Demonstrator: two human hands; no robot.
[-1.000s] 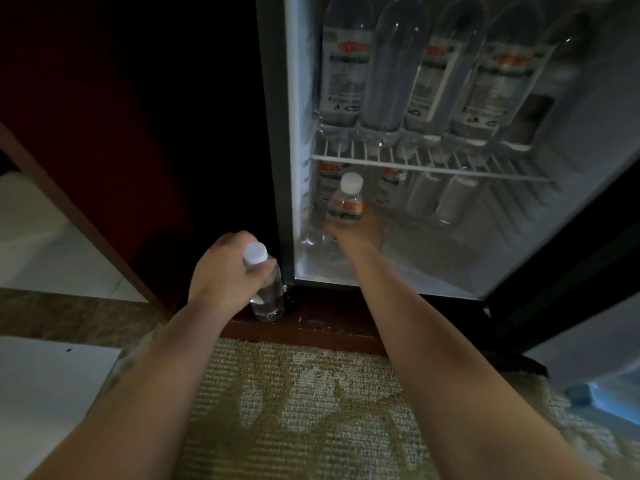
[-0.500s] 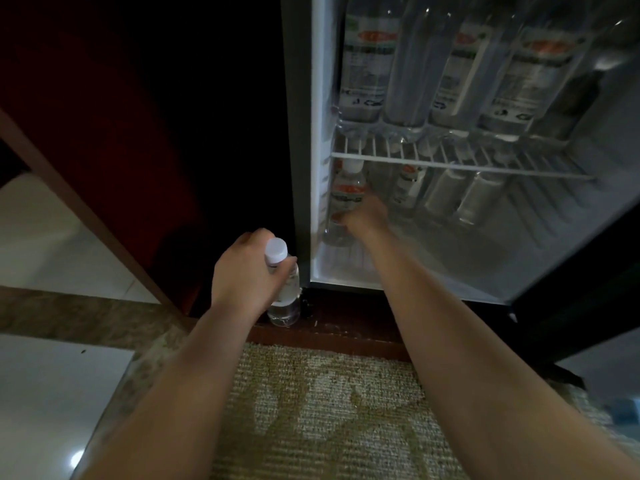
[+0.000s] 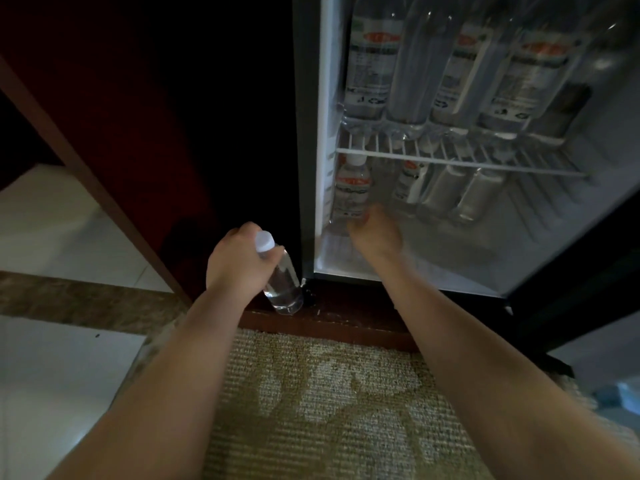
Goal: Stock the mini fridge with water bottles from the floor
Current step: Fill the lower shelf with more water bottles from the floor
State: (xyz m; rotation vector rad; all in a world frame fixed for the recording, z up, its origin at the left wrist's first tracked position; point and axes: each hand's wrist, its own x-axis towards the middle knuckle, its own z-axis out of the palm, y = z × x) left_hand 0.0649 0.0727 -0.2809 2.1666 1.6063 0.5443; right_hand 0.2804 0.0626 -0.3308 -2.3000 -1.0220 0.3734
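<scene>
The mini fridge stands open. My right hand reaches into its lower compartment, fingers around the base of a small water bottle with a red label, standing upright at the far left. Outside the fridge, my left hand grips a second clear bottle by its neck, white cap up, just left of the fridge's bottom corner. Several large bottles fill the wire shelf above. More small bottles stand at the back below it.
A dark red wooden cabinet rises left of the fridge. Its wooden base strip runs under the fridge. Patterned carpet lies below my arms, white tiles to the left. The dark fridge door hangs open at right.
My right hand has carried its bottle deeper into the lower compartment, up to the left wall. My left hand with its bottle has shifted slightly right, toward the fridge.
</scene>
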